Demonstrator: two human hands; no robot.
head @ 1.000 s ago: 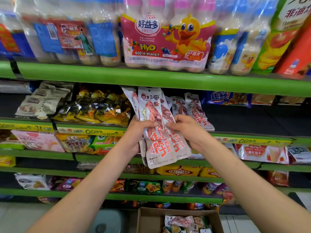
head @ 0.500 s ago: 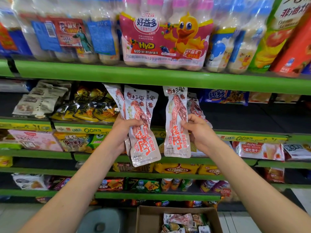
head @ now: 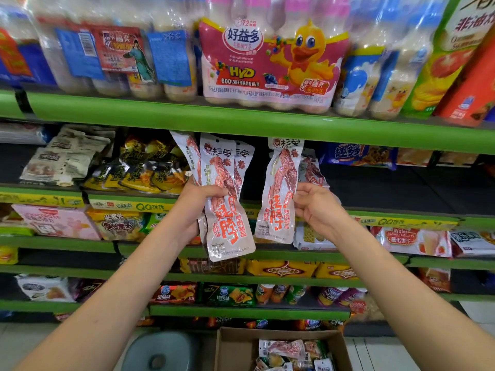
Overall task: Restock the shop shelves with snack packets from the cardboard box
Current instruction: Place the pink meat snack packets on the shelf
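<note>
Midway, the left hand [head: 199, 202] gripped several packets [head: 227, 210], the right hand [head: 316, 207] pinched one [head: 278, 194]; more lay in the box [head: 340, 346] below.

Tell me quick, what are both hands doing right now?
Left hand: grips a fanned bunch of snack packets.
Right hand: pinches a single snack packet by its edge.

You are holding a fan of white-and-red meat snack packets [head: 227, 199] upright beside a single matching packet [head: 278, 194], with the open cardboard box [head: 230, 349] sitting below.
</note>
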